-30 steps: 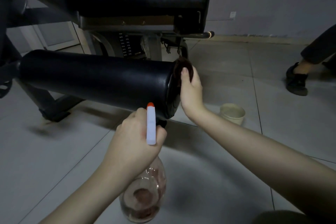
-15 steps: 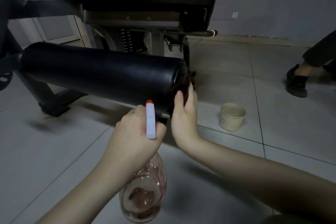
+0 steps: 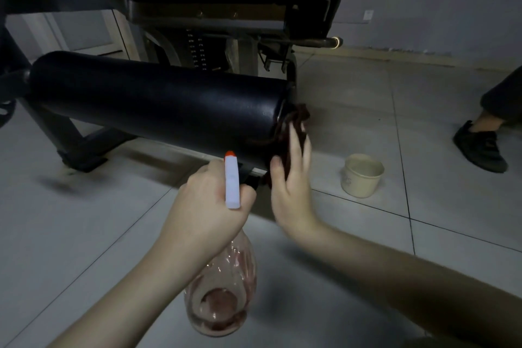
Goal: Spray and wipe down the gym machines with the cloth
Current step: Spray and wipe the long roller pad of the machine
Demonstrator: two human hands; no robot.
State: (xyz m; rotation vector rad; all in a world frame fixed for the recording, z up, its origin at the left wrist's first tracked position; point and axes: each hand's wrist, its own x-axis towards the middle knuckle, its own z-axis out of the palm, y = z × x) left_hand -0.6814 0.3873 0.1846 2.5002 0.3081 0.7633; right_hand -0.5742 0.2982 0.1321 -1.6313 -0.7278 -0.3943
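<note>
While the left hand (image 3: 203,206) grips the spray bottle (image 3: 223,291), the right hand (image 3: 291,186) beside it presses the cloth (image 3: 288,127), fingers straight, onto the roller pad (image 3: 155,107).

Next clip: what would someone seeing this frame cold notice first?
The long black padded roller of the gym machine fills the upper left, and the right hand presses a dark cloth against its right end. Just below, the left hand holds a clear spray bottle by its orange-tipped white head. A pale cup stands on the tiled floor to the right.
</note>
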